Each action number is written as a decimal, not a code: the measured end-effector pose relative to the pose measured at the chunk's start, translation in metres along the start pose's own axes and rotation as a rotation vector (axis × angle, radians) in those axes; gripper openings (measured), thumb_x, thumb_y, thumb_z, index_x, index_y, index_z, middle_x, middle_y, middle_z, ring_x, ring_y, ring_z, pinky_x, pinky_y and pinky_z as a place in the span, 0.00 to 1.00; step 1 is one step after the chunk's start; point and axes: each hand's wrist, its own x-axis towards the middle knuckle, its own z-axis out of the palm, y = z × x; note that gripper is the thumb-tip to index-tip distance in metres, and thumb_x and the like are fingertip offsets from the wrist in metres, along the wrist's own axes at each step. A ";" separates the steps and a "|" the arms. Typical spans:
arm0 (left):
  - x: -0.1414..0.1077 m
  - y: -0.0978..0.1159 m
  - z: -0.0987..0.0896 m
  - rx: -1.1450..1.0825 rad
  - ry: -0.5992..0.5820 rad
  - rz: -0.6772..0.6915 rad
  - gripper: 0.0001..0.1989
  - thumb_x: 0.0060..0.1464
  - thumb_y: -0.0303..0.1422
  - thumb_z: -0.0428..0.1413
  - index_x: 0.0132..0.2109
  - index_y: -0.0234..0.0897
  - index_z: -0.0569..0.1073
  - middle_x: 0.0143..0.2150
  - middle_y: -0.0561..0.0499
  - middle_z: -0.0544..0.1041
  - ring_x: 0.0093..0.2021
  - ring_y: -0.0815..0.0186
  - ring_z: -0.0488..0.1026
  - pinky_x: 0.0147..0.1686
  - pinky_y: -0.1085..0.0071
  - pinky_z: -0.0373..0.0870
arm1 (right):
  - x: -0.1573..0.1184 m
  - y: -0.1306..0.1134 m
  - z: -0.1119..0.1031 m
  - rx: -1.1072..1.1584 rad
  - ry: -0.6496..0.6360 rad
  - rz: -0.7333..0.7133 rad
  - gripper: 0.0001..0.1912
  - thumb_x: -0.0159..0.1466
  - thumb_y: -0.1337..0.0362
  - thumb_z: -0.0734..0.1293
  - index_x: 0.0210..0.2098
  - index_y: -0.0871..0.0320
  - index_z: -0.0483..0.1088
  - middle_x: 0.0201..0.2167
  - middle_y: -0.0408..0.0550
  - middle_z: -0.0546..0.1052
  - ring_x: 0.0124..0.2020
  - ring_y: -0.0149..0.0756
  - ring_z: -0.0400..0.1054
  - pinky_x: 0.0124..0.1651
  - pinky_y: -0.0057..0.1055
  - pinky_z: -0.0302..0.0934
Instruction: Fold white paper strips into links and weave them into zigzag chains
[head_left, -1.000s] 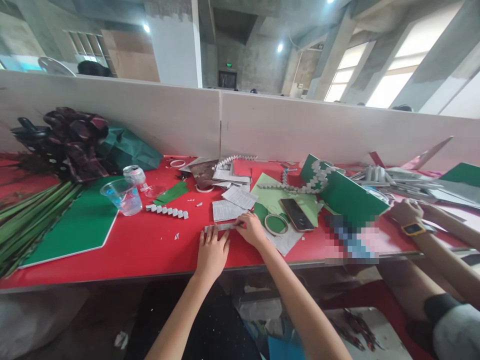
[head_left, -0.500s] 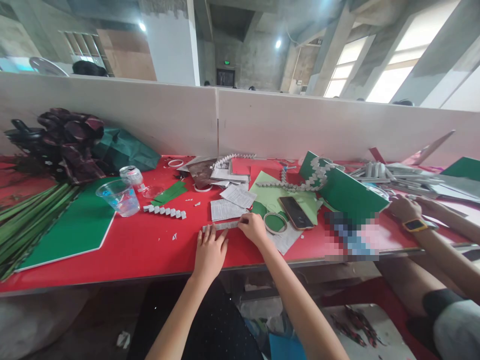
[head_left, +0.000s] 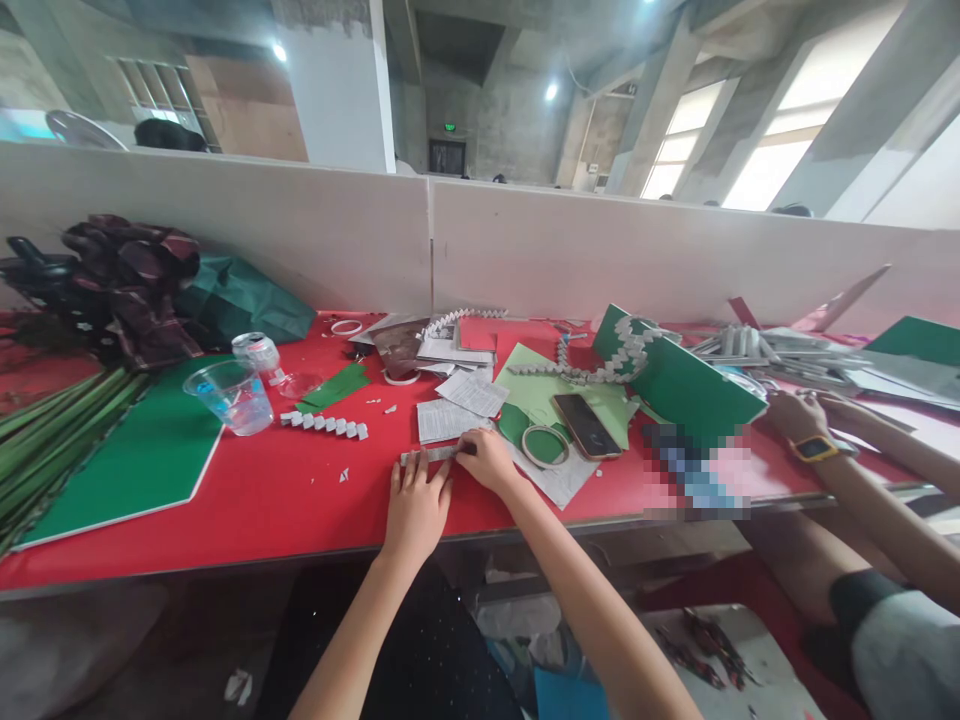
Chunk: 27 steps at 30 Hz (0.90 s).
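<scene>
A narrow strip of printed paper (head_left: 438,454) lies on the red table near its front edge. My left hand (head_left: 414,505) rests on the strip's left part, fingers spread and pointing forward. At the strip's right end, my right hand (head_left: 487,462) has its fingers pressed together on the paper. Just behind are printed paper sheets (head_left: 444,421). To the right of my right hand are a tape ring (head_left: 546,446) and a phone (head_left: 586,426) on light green paper. A folded zigzag paper chain (head_left: 324,425) sits to the left.
On the left stand a plastic cup (head_left: 232,400) and a can (head_left: 259,355) by a green board (head_left: 127,470) with long leaves. A green board (head_left: 675,385) leans at right. Another person's hands (head_left: 802,415) work at the far right. A white partition (head_left: 300,230) runs behind.
My right hand has slid left along the strip, closer to my left hand. My left hand stays on the paper. The view has shifted slightly.
</scene>
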 end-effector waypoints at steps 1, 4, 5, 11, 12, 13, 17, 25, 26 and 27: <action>0.000 0.000 0.000 -0.002 0.000 0.000 0.20 0.62 0.34 0.45 0.59 0.43 0.69 0.60 0.38 0.68 0.61 0.47 0.63 0.59 0.47 0.57 | 0.001 -0.001 0.001 -0.013 -0.001 0.019 0.04 0.54 0.71 0.65 0.24 0.57 0.72 0.29 0.44 0.78 0.34 0.35 0.67 0.41 0.29 0.55; 0.000 0.000 0.000 -0.010 -0.001 -0.002 0.20 0.62 0.34 0.46 0.58 0.42 0.70 0.60 0.38 0.68 0.61 0.47 0.63 0.59 0.47 0.57 | 0.003 -0.004 0.003 -0.055 0.006 0.058 0.05 0.54 0.69 0.65 0.23 0.58 0.71 0.27 0.44 0.77 0.33 0.34 0.67 0.40 0.28 0.54; 0.000 0.000 0.000 -0.016 -0.001 -0.002 0.20 0.62 0.34 0.46 0.59 0.42 0.70 0.60 0.38 0.68 0.61 0.47 0.63 0.59 0.47 0.57 | 0.003 -0.004 0.002 -0.064 0.013 0.074 0.05 0.54 0.69 0.65 0.22 0.58 0.70 0.26 0.44 0.77 0.32 0.34 0.67 0.40 0.28 0.54; 0.000 -0.001 -0.002 -0.055 0.000 -0.007 0.19 0.62 0.35 0.46 0.58 0.42 0.70 0.60 0.38 0.68 0.62 0.47 0.62 0.59 0.47 0.57 | 0.000 0.001 -0.004 -0.102 0.066 0.180 0.07 0.54 0.70 0.63 0.20 0.57 0.69 0.23 0.43 0.76 0.29 0.32 0.65 0.38 0.29 0.51; 0.000 -0.001 -0.002 -0.057 0.002 -0.007 0.19 0.62 0.35 0.46 0.58 0.43 0.70 0.60 0.38 0.68 0.62 0.47 0.62 0.59 0.47 0.57 | -0.002 0.003 -0.006 -0.112 0.073 0.185 0.07 0.54 0.70 0.63 0.20 0.57 0.68 0.23 0.43 0.75 0.29 0.32 0.65 0.38 0.29 0.50; 0.000 -0.001 -0.002 -0.057 0.004 -0.007 0.19 0.62 0.36 0.46 0.58 0.43 0.71 0.60 0.38 0.68 0.62 0.47 0.62 0.59 0.47 0.57 | -0.003 0.005 -0.008 -0.129 0.085 0.189 0.08 0.53 0.71 0.63 0.19 0.57 0.68 0.22 0.43 0.74 0.29 0.33 0.64 0.38 0.29 0.50; 0.001 -0.001 -0.002 -0.044 0.003 -0.008 0.20 0.63 0.36 0.44 0.58 0.44 0.70 0.60 0.38 0.68 0.62 0.47 0.61 0.58 0.47 0.58 | -0.009 0.012 -0.014 -0.210 0.191 0.192 0.08 0.53 0.72 0.63 0.19 0.58 0.66 0.22 0.45 0.73 0.31 0.35 0.64 0.38 0.30 0.50; 0.002 0.002 -0.003 0.001 -0.030 -0.008 0.20 0.62 0.34 0.44 0.58 0.42 0.70 0.60 0.37 0.68 0.61 0.45 0.62 0.58 0.46 0.57 | -0.005 0.010 -0.005 0.035 0.010 -0.064 0.07 0.55 0.74 0.65 0.28 0.56 0.71 0.31 0.44 0.77 0.37 0.35 0.67 0.43 0.30 0.56; 0.002 0.001 -0.004 0.008 -0.032 -0.001 0.20 0.62 0.34 0.44 0.58 0.41 0.70 0.60 0.36 0.68 0.61 0.46 0.63 0.58 0.46 0.58 | -0.005 0.010 -0.004 0.044 0.006 -0.047 0.07 0.54 0.74 0.65 0.28 0.57 0.72 0.31 0.45 0.77 0.37 0.36 0.67 0.43 0.30 0.57; 0.003 0.000 -0.005 0.016 -0.036 0.012 0.20 0.62 0.34 0.44 0.58 0.41 0.70 0.60 0.36 0.68 0.61 0.46 0.63 0.58 0.47 0.58 | -0.004 0.010 -0.003 0.054 0.001 -0.032 0.07 0.54 0.74 0.65 0.28 0.57 0.72 0.31 0.45 0.77 0.36 0.36 0.68 0.43 0.30 0.57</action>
